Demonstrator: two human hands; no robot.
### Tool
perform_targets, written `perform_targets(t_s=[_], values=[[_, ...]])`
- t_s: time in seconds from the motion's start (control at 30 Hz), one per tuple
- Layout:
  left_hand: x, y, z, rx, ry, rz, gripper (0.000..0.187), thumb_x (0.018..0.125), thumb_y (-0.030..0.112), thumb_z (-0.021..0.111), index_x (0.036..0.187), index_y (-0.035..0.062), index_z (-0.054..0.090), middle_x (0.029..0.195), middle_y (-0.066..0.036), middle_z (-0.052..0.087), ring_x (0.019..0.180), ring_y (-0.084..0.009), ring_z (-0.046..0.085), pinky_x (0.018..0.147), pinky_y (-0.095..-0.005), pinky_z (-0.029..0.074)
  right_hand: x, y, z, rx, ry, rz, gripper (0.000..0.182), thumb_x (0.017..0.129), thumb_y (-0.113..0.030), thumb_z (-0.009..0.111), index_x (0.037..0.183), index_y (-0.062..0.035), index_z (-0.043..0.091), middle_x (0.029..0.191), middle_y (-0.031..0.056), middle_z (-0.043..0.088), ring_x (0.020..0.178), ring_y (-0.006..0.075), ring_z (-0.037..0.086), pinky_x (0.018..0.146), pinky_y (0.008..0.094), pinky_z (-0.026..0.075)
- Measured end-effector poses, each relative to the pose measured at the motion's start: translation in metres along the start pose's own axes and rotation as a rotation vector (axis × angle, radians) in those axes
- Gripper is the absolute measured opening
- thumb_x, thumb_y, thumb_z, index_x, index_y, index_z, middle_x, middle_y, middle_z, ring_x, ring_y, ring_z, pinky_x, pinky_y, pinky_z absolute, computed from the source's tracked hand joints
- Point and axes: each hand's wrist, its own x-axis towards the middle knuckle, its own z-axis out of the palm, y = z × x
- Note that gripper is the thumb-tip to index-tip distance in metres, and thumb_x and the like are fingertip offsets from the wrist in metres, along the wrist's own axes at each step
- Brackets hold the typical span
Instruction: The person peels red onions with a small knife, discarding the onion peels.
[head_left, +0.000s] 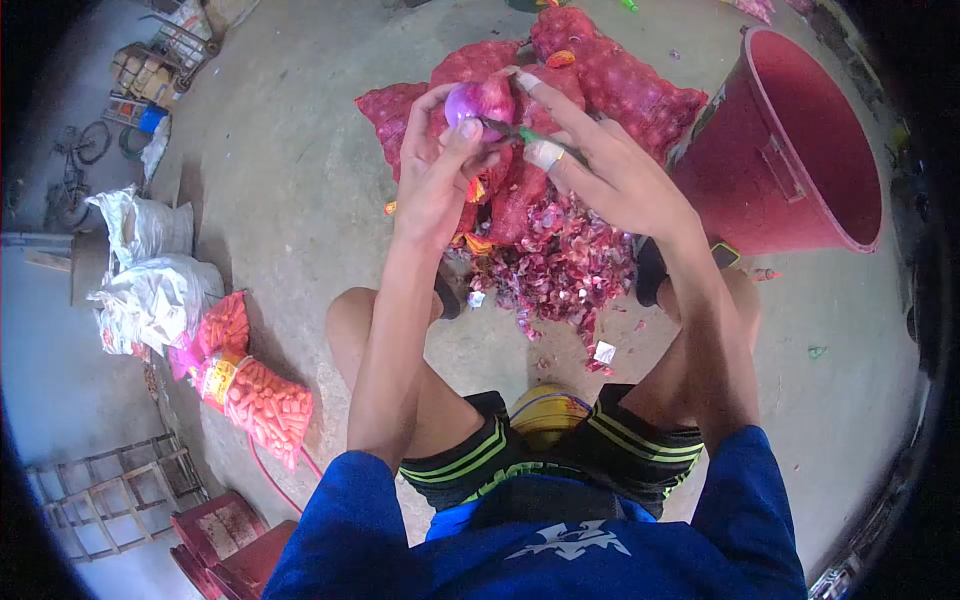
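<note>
A purple-red onion (466,104) is gripped in the fingers of my left hand (433,165), raised in front of me. My right hand (625,175) is closed around the green handle of a small knife (527,134). The knife's dark blade lies against the onion's side. White tape wraps the thumb and a fingertip of the right hand, and that fingertip is close to the onion's top. Red mesh sacks of onions (645,95) lie behind my hands. Below them, a heap of onion skins (565,265) spreads over the floor between my feet.
A large red bin (735,165) stands at my right. To the left are white sacks (160,300) and a mesh bag of carrots (265,405). A yellow seat (545,412) is under me. Farther off stand a bicycle (75,175) and a hand truck (185,45).
</note>
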Motion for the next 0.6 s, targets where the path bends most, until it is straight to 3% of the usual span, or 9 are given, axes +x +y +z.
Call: perform_targets(t_s=[0.23, 0.33, 0.4, 0.5, 0.6], values=[[0.002, -0.002, -0.005, -0.037, -0.013, -0.101, 0.045, 0.110, 0.037, 0.066, 0.144, 0.0126, 0.049, 0.118, -0.009, 0.075, 0.096, -0.0214, 0.077, 0.079, -0.0308, 0.062, -0.004, -0.004, -0.005, 0.012, 0.005, -0.015, 0.073, 0.105, -0.023, 0.061, 0.170, -0.0086, 0.030, 0.086, 0.0225, 0.071, 0.073, 0.0438, 0.065, 0.072, 0.0511, 0.048], [0.003, -0.005, -0.006, -0.070, -0.003, -0.154, 0.042, 0.111, 0.043, 0.062, 0.138, 0.0116, 0.057, 0.111, -0.008, 0.076, 0.093, -0.0192, 0.076, 0.075, -0.0313, 0.061, -0.005, -0.004, -0.008, -0.001, 0.002, -0.008, 0.069, 0.107, -0.026, 0.060, 0.168, -0.0071, 0.033, 0.087, 0.0225, 0.071, 0.074, 0.0434, 0.066, 0.072, 0.0486, 0.050], [0.003, -0.005, -0.006, -0.206, 0.079, -0.275, 0.041, 0.111, 0.050, 0.059, 0.127, 0.0121, 0.064, 0.100, -0.005, 0.075, 0.084, -0.0162, 0.073, 0.072, -0.0309, 0.060, -0.004, -0.004, -0.008, -0.003, 0.010, 0.008, 0.067, 0.107, -0.027, 0.058, 0.167, -0.0063, 0.036, 0.085, 0.0211, 0.071, 0.072, 0.0380, 0.069, 0.073, 0.0446, 0.052], [0.008, -0.008, -0.016, -0.215, 0.094, -0.276, 0.043, 0.111, 0.055, 0.057, 0.119, 0.0141, 0.068, 0.090, -0.003, 0.071, 0.074, -0.0135, 0.067, 0.069, -0.0303, 0.057, -0.005, -0.007, -0.021, 0.058, -0.039, 0.119, 0.066, 0.108, -0.028, 0.058, 0.167, -0.0070, 0.037, 0.084, 0.0192, 0.071, 0.070, 0.0308, 0.070, 0.074, 0.0420, 0.054], [0.007, -0.007, -0.015, -0.162, 0.082, -0.306, 0.048, 0.109, 0.061, 0.056, 0.120, 0.0154, 0.067, 0.092, 0.001, 0.069, 0.078, -0.0114, 0.065, 0.069, -0.0294, 0.055, -0.008, -0.001, -0.021, 0.131, -0.085, 0.177, 0.065, 0.108, -0.029, 0.058, 0.167, -0.0076, 0.038, 0.083, 0.0175, 0.071, 0.070, 0.0258, 0.070, 0.073, 0.0415, 0.054]])
